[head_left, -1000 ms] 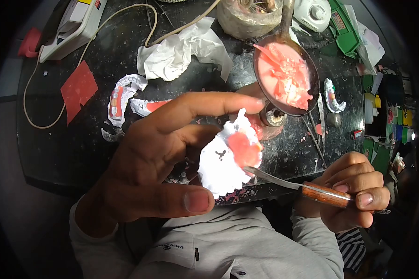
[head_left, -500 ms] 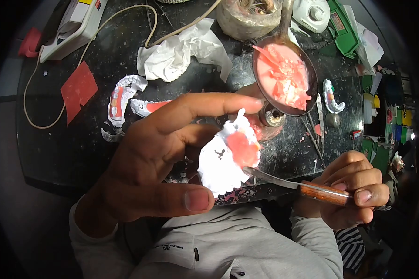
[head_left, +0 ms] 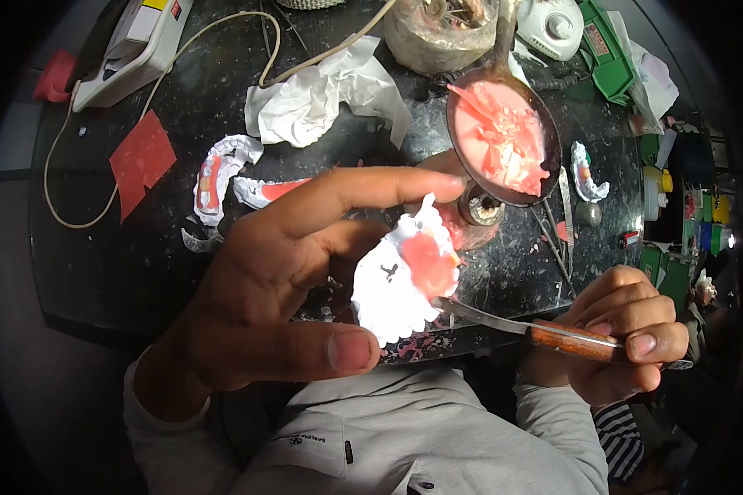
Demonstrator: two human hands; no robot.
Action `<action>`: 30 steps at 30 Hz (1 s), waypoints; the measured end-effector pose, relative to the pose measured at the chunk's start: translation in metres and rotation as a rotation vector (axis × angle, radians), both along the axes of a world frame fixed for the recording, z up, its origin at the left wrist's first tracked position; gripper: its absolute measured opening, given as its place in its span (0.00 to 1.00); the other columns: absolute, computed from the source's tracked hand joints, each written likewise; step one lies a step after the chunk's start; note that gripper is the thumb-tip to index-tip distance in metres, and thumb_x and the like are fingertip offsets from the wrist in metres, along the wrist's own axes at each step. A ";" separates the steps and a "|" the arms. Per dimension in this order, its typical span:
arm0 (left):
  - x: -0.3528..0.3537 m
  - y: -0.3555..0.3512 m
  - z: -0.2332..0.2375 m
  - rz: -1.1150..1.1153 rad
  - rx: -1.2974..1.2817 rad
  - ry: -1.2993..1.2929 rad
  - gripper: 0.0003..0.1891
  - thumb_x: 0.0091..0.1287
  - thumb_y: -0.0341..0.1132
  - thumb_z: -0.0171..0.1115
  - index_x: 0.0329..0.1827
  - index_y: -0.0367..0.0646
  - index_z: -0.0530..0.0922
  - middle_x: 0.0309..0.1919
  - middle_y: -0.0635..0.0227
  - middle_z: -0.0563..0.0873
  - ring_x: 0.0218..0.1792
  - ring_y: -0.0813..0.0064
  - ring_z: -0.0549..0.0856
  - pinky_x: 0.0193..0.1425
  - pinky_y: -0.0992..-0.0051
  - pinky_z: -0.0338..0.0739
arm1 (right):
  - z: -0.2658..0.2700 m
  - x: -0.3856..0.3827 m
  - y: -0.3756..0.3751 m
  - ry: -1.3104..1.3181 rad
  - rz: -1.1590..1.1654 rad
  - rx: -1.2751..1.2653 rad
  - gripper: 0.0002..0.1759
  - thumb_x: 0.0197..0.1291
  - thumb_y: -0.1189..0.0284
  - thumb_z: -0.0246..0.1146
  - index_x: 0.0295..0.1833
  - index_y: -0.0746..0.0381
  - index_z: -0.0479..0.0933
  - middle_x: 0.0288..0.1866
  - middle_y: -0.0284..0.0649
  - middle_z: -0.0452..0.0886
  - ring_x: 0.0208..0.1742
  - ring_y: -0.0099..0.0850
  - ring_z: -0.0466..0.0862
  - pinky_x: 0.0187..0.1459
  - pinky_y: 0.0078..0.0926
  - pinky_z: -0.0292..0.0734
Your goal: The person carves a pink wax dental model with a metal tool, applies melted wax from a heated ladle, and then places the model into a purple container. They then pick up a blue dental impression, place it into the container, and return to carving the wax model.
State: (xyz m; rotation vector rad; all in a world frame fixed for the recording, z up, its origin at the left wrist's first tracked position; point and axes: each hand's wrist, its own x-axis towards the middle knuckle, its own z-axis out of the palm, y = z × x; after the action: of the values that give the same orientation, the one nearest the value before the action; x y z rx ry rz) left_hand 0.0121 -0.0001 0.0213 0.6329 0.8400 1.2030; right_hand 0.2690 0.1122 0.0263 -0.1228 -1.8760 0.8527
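My left hand (head_left: pixel 281 289) holds a white plaster dental cast (head_left: pixel 384 289) between thumb and fingers. Pink wax (head_left: pixel 428 262) covers part of the cast's upper right side, with a yellowish tooth at its edge. In my right hand (head_left: pixel 631 330) is a wax knife (head_left: pixel 574 340) with a wooden handle, gripped between thumb and fingers. Its metal tip meets the cast at the lower edge of the pink wax. Just above the cast stands a small burner (head_left: pixel 480 206), partly behind a pan (head_left: pixel 504 136) of pink wax pieces and melted wax.
More dental casts (head_left: pixel 215 181) lie at left, beside a pink wax sheet (head_left: pixel 143 161). Crumpled white paper (head_left: pixel 314 103) and a crusted bowl (head_left: pixel 437 37) are further back. Tweezers (head_left: pixel 566 210) and another cast piece (head_left: pixel 586 172) lie at right. A cable (head_left: pixel 272 49) crosses the back left.
Almost nothing differs. The cast and knife tip keep the same contact, and both hands hold nearly still; the background has shifted very slightly.
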 end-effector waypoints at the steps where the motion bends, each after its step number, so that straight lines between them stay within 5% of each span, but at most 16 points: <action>1: 0.001 0.000 0.001 0.003 -0.015 -0.011 0.57 0.52 0.51 0.80 0.75 0.21 0.57 0.71 0.43 0.71 0.68 0.61 0.77 0.73 0.63 0.72 | 0.000 0.000 0.000 -0.012 0.009 0.010 0.22 0.76 0.50 0.55 0.43 0.60 0.71 0.29 0.39 0.80 0.16 0.23 0.76 0.16 0.17 0.65; 15: -0.006 0.002 0.001 -0.055 0.061 0.034 0.54 0.60 0.53 0.73 0.76 0.19 0.56 0.72 0.37 0.68 0.68 0.60 0.78 0.72 0.65 0.72 | 0.001 0.007 0.006 0.017 0.002 0.007 0.21 0.79 0.52 0.51 0.43 0.60 0.70 0.29 0.38 0.76 0.17 0.23 0.74 0.18 0.18 0.67; 18: -0.012 0.003 -0.005 -0.092 0.099 -0.038 0.54 0.62 0.54 0.70 0.76 0.18 0.55 0.73 0.33 0.66 0.69 0.58 0.77 0.72 0.65 0.72 | 0.002 0.010 0.008 0.129 -0.010 -0.154 0.16 0.79 0.64 0.43 0.47 0.65 0.70 0.29 0.41 0.68 0.20 0.25 0.64 0.28 0.24 0.61; 22: -0.016 0.000 -0.014 -0.151 0.156 -0.107 0.52 0.64 0.60 0.63 0.72 0.14 0.61 0.71 0.30 0.69 0.71 0.52 0.75 0.73 0.62 0.69 | 0.002 0.021 0.014 0.136 -0.178 -0.268 0.16 0.76 0.68 0.47 0.48 0.72 0.72 0.34 0.44 0.71 0.29 0.28 0.70 0.35 0.27 0.69; 25: -0.016 0.002 -0.017 -0.151 0.239 -0.055 0.50 0.65 0.62 0.56 0.67 0.12 0.68 0.68 0.29 0.73 0.70 0.47 0.76 0.75 0.59 0.67 | -0.004 0.010 0.014 0.219 -0.410 -0.247 0.17 0.77 0.69 0.48 0.43 0.74 0.71 0.31 0.49 0.74 0.20 0.27 0.68 0.23 0.23 0.65; 30: -0.018 0.003 -0.020 -0.179 0.305 -0.066 0.47 0.70 0.60 0.49 0.65 0.11 0.69 0.65 0.27 0.75 0.68 0.43 0.77 0.75 0.55 0.67 | -0.004 0.009 0.012 0.220 -0.371 -0.266 0.16 0.76 0.70 0.49 0.42 0.75 0.72 0.31 0.48 0.73 0.23 0.27 0.69 0.24 0.22 0.64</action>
State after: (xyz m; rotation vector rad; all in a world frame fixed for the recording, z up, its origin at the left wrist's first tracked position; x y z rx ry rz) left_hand -0.0062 0.0028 0.0018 0.8915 0.5357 1.1904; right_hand 0.2782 0.1243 0.0218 -0.5050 -1.4672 0.8148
